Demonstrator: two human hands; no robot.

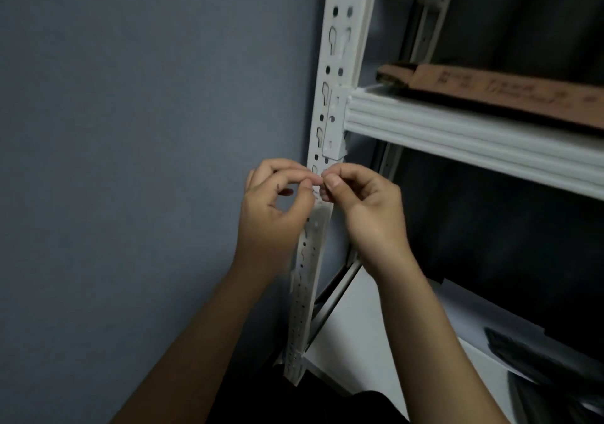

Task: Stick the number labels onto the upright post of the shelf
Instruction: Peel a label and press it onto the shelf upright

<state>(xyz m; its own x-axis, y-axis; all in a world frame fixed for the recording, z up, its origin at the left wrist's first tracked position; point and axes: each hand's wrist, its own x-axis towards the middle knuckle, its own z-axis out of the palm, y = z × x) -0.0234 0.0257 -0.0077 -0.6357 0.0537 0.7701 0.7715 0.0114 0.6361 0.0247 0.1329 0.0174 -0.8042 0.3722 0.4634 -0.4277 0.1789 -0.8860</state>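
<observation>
1. Grey-blue wall (130,129) is filling the background at nine o'clock, and against it both hands are meeting in front of the white upright post (336,63).
2. Left hand (274,207) and right hand (366,207) are curling their fingertips together, pinching something tiny between them; the number label itself is too small to make out, so I am judging it is there.
3. Such a label is probably feather-light, floppy and sticky on one face, so taking it by the very edge and keeping it flat looks wisest.
4. At twelve o'clock from the pinch, a small white tag (334,126) is sitting on the post beside the shelf beam (457,135).
5. At two o'clock, a flat cardboard box (490,90) is lying on that beam.
6. At five o'clock, a lower white shelf (392,342) is showing, dimly lit.
</observation>
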